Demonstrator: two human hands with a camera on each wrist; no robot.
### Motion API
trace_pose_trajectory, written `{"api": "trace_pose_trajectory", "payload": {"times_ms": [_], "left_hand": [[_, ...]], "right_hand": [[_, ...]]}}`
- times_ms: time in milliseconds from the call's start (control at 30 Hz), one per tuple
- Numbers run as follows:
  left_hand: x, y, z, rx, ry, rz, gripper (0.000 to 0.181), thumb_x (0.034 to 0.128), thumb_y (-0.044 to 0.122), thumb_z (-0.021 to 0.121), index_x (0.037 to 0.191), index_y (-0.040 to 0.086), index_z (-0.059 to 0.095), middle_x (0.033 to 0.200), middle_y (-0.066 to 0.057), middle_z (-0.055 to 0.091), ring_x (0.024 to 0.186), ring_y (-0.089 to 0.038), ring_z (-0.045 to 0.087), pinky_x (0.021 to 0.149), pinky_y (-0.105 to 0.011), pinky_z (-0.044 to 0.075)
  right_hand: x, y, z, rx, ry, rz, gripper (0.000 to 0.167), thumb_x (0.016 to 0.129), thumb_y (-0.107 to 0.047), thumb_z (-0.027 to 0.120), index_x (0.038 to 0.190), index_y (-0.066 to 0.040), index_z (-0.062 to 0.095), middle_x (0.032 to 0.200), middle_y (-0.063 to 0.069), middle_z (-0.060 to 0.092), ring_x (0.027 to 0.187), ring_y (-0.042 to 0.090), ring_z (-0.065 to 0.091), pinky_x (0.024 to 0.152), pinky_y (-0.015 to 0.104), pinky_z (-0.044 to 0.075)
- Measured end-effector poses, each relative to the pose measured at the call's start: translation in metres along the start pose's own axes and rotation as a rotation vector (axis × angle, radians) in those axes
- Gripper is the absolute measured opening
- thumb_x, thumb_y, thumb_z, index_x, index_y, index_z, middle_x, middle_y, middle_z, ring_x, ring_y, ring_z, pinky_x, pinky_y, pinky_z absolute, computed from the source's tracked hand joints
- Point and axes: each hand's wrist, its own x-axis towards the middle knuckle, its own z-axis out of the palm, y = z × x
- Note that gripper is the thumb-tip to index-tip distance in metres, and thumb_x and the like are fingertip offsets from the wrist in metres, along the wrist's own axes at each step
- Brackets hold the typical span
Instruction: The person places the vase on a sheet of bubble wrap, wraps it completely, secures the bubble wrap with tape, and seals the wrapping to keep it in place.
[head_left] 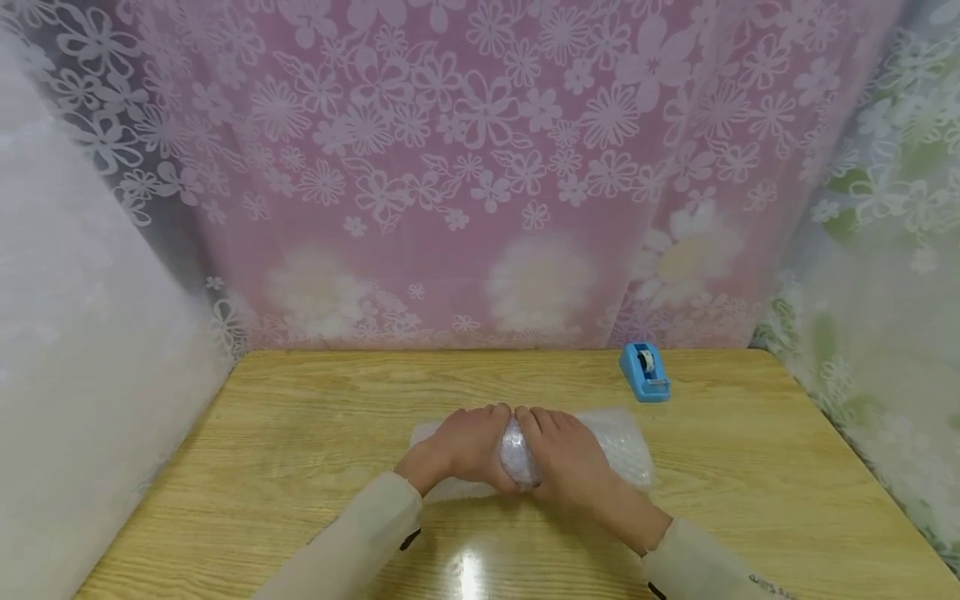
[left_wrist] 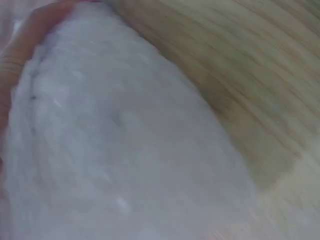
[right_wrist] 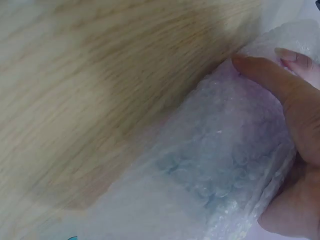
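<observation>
A roll of clear bubble wrap point(head_left: 520, 454) lies across the wooden table, its ends spreading flat to both sides. My left hand point(head_left: 476, 446) grips it just left of its middle, fingers over the far side and thumb on the near side. Close beside it, my right hand point(head_left: 566, 458) grips the same roll from the right. In the left wrist view the bubble wrap point(left_wrist: 125, 130) fills most of the picture. The right wrist view shows fingers point(right_wrist: 267, 75) curled over the wrap's layers. Whatever may be inside the wrap cannot be made out.
A blue tape dispenser point(head_left: 645, 375) with a roll of tape stands near the table's back right. Pink flowered curtain point(head_left: 450, 208) hangs behind the wooden table point(head_left: 315, 417), with pale sheets point(head_left: 82, 333) at the sides.
</observation>
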Motion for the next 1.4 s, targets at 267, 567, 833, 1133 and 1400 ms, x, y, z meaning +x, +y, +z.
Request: {"api": "trace_pose_trajectory", "payload": {"times_ms": [267,567,833,1133,1400], "left_hand": [[-0.011,0.010,0.012,0.363,0.237,0.034,0.098,0.0569,0.076,0.071,0.123,0.007,0.048,0.112,-0.003,0.057,0.102,-0.019,0.055,0.086,-0.037,0.046],[-0.019,0.026,0.020,0.531,0.394,-0.062,0.110,0.0480,0.073,0.078,0.126,0.000,0.050,0.108,-0.008,0.063,0.097,-0.020,0.059,0.086,-0.038,0.046],[-0.020,0.025,0.018,0.540,0.395,-0.044,0.097,0.0490,0.070,0.081,0.114,0.005,0.052,0.096,-0.003,0.059,0.085,-0.018,0.060,0.078,-0.038,0.048],[-0.020,0.019,0.006,0.329,0.137,-0.045,0.082,0.0583,0.065,0.079,0.111,0.010,0.049,0.100,-0.001,0.056,0.091,-0.018,0.058,0.079,-0.039,0.046],[-0.005,0.002,-0.003,0.038,-0.028,0.002,0.082,0.0570,0.048,0.087,0.117,0.012,0.046,0.098,0.004,0.055,0.083,-0.010,0.056,0.070,-0.030,0.048]], "right_hand": [[-0.001,-0.001,-0.002,-0.039,-0.084,0.036,0.095,0.054,-0.039,0.091,0.124,0.008,0.046,0.116,0.020,0.057,0.105,0.033,0.057,0.090,0.044,0.045],[0.003,-0.004,-0.004,-0.052,-0.092,0.037,0.091,0.057,-0.039,0.090,0.123,0.006,0.046,0.115,0.019,0.056,0.104,0.032,0.056,0.090,0.044,0.045],[0.002,-0.001,0.000,-0.067,-0.062,0.030,0.095,0.056,-0.051,0.087,0.121,0.006,0.049,0.112,0.018,0.058,0.098,0.032,0.059,0.083,0.043,0.049],[0.011,0.004,-0.015,0.054,-0.266,0.010,0.091,0.059,-0.048,0.085,0.124,0.003,0.048,0.109,0.014,0.059,0.092,0.029,0.059,0.078,0.042,0.050],[0.029,0.021,-0.025,0.265,-0.502,0.052,0.081,0.056,-0.039,0.085,0.117,-0.004,0.046,0.095,0.002,0.054,0.081,0.020,0.057,0.070,0.040,0.050]]}}
